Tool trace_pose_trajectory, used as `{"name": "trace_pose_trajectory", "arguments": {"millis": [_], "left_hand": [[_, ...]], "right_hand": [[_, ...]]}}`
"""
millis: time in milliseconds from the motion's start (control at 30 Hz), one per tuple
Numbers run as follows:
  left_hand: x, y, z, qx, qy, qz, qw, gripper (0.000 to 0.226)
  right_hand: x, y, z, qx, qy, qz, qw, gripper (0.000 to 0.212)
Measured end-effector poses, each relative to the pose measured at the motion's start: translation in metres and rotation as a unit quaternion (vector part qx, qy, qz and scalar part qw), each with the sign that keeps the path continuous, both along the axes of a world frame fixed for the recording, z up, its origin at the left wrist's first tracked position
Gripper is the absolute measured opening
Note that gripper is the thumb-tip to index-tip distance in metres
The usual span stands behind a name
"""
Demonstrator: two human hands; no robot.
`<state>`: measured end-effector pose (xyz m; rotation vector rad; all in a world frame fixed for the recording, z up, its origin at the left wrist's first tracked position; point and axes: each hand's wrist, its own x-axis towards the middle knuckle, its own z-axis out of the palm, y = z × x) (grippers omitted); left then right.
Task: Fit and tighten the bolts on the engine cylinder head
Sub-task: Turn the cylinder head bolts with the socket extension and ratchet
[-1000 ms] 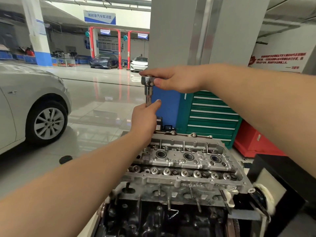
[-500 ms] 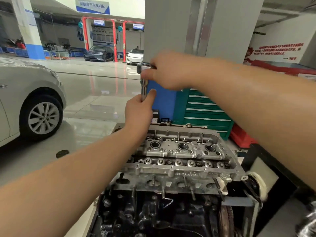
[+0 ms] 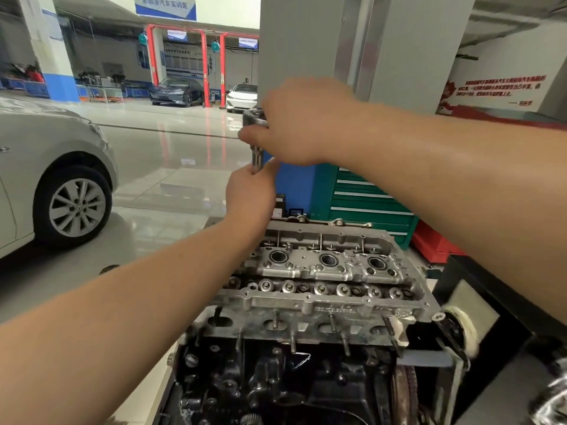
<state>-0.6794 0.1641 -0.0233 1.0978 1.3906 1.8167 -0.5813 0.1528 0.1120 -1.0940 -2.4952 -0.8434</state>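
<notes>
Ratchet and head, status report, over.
Right hand grips ratchet top. Left hand holds extension below. Tool upright at cylinder head far-left corner; bolt hidden. Nothing in the way.

R hand now swung further over ratchet head, more of wrench hidden vs. earlier.

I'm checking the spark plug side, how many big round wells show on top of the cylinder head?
3, in a row on the cylinder head: left, middle, right. A fourth may be hidden behind the left arm.
</notes>
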Motion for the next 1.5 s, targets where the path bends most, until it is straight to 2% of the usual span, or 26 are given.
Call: {"name": "trace_pose_trajectory", "arguments": {"millis": [67,167,233,267,333,400,433,500,567,633,700,767,833,933,1000,1067,1133,1200,1233,1333,1367,1433,1500], "left_hand": [[-0.002,0.001,0.0,0.002,-0.015,-0.016,1.0,0.038],[-0.013,0.001,0.004,-0.017,0.014,-0.17,0.985,0.057],[-0.018,-0.002,0.007,-0.036,0.039,-0.239,0.97,0.061],[-0.019,-0.003,0.008,-0.041,0.048,-0.233,0.97,0.06],[-0.015,-0.004,0.007,-0.035,0.067,-0.145,0.987,0.052],[-0.006,-0.004,0.002,-0.002,0.083,-0.018,0.996,0.043],[-0.001,-0.003,-0.001,0.015,0.078,0.018,0.997,0.042],[0.004,-0.002,-0.004,0.034,0.042,0.037,0.998,0.044],[0.0,0.0,-0.001,0.033,0.011,0.013,0.999,0.038],[-0.009,-0.002,0.002,0.026,-0.008,-0.087,0.996,0.039],[-0.02,-0.003,0.006,-0.002,-0.012,-0.217,0.976,0.053],[-0.027,-0.005,0.01,-0.029,0.011,-0.271,0.962,0.056],[-0.024,-0.006,0.012,-0.032,0.05,-0.22,0.974,0.053],[-0.006,-0.01,0.008,0.002,0.104,-0.04,0.994,0.038],[0.004,-0.009,0.004,0.026,0.052,-0.007,0.998,0.03],[0.007,-0.008,0.005,0.028,0.016,-0.002,0.999,0.037],[0.004,-0.008,0.009,0.023,0.011,0.016,1.0,0.034],[-0.005,-0.008,0.012,0.012,-0.012,-0.011,1.0,0.027],[-0.01,-0.007,0.012,0.007,-0.023,-0.062,0.998,0.033],[-0.027,-0.005,0.015,-0.013,-0.016,-0.258,0.966,0.054],[-0.028,-0.005,0.016,-0.019,0.002,-0.285,0.958,0.054],[-0.026,-0.005,0.017,-0.022,0.042,-0.255,0.966,0.053],[-0.016,-0.006,0.015,-0.001,0.097,-0.127,0.987,0.043]], "right_hand": [[0.007,0.005,0.007,-0.051,-0.014,0.042,0.998,0.052],[0.027,0.017,0.024,-0.205,-0.024,0.081,0.975,0.042],[0.037,0.019,0.026,-0.255,-0.02,0.085,0.963,0.046],[0.039,0.02,0.025,-0.273,-0.004,0.091,0.958,0.05],[0.036,0.022,0.023,-0.256,0.007,0.087,0.963,0.05],[0.025,0.025,0.017,-0.168,0.001,0.041,0.985,0.045],[0.018,0.024,0.012,-0.125,0.017,0.017,0.992,0.05],[0.009,0.017,0.0,-0.055,0.04,-0.008,0.998,0.054],[0.008,0.013,-0.007,-0.005,0.027,0.034,0.999,0.05],[0.018,0.017,0.0,-0.066,0.01,0.091,0.994,0.045],[0.027,0.02,0.015,-0.198,0.019,0.127,0.972,0.038],[0.032,0.02,0.02,-0.285,0.033,0.138,0.948,0.04],[0.033,0.019,0.019,-0.298,0.034,0.134,0.945,0.04],[0.024,0.017,0.016,-0.234,0.025,0.075,0.969,0.04],[0.011,0.012,0.014,-0.151,0.024,0.004,0.988,0.039],[-0.008,0.005,0.007,-0.075,0.017,-0.056,0.995,0.044],[-0.021,-0.003,0.003,-0.04,0.003,-0.033,0.999,0.047],[-0.017,0.004,0.008,-0.08,-0.005,0.015,0.997,0.046],[-0.01,0.008,0.013,-0.135,-0.005,0.043,0.99,0.043],[0.016,0.017,0.03,-0.33,0.02,0.115,0.937,0.024],[0.024,0.02,0.032,-0.364,0.021,0.129,0.922,0.032],[0.03,0.028,0.032,-0.354,0.015,0.137,0.925,0.042],[0.026,0.029,0.028,-0.273,-0.019,0.119,0.954,0.046]]}}
